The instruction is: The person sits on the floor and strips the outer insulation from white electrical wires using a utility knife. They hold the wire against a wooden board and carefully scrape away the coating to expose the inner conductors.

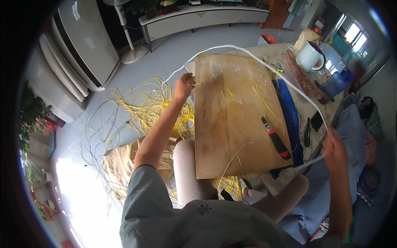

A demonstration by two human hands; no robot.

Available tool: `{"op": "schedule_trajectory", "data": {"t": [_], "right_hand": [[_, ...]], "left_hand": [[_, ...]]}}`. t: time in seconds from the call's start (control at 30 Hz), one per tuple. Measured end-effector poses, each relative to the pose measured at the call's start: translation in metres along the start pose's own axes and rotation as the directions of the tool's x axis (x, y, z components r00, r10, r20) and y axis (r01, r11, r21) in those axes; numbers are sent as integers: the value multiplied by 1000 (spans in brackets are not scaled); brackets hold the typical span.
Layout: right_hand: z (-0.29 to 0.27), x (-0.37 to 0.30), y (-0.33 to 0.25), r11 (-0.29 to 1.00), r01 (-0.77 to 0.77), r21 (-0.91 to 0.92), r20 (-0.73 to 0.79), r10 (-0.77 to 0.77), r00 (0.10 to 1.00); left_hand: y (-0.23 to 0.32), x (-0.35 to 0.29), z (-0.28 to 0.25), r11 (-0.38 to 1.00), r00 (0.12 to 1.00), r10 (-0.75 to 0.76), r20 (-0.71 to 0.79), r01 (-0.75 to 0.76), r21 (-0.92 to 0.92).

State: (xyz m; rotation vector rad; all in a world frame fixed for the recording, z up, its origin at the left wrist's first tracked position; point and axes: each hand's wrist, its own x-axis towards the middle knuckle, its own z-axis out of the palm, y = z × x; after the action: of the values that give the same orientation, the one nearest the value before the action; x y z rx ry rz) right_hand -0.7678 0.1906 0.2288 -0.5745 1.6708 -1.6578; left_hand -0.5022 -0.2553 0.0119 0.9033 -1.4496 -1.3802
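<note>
Fingers of my right hand are closed around the white cable, out at my far right beyond the edge of the wooden board. That forearm rises steeply from the lower right, nearly upright in view, with the hand at its top bent slightly inward. From my grip the cable sweeps up and leftward in one long arch over the board's far end, then drops on the left toward the tangle of yellow wire on the floor. A short length also leaves the underside of my fist, slanting down to the left.

My left arm reaches forward and a little inward, the elbow bent out past my short grey sleeve. The left hand is at the board's upper left edge, near the cable's descending end, its fingers bent toward the wood; I cannot tell whether they pinch anything.

The board lies in front of me, its near left corner above my thigh. A red-and-black-handled tool rests on its right half, among yellow scraps and one thin, pale strand. Blue material shows along its right side, with a dark green tool just beyond.
</note>
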Motion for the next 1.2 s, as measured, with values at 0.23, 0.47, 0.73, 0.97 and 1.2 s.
{"op": "schedule_trajectory", "data": {"t": [0.23, 0.47, 0.73, 0.97, 1.2], "right_hand": [[56, 84, 42, 951, -135, 277, 147, 96, 984], [66, 56, 144, 896, -239, 374, 86, 223, 971], [99, 9, 199, 901, -159, 403, 79, 139, 987], [110, 1, 203, 911, -121, 394, 189, 49, 981], [105, -29, 213, 942, -46, 332, 268, -48, 962]], "left_hand": [[14, -119, 31, 789, 938, 336, 79, -327, 521], [-6, -242, 24, 930, 944, -330, 13, 328, -168], [11, -264, 32, 879, 912, -410, -22, 388, -277], [56, -263, 48, 809, 911, 398, -109, -292, 510], [60, -304, 114, 984, 893, -175, 414, 145, 103]]}}
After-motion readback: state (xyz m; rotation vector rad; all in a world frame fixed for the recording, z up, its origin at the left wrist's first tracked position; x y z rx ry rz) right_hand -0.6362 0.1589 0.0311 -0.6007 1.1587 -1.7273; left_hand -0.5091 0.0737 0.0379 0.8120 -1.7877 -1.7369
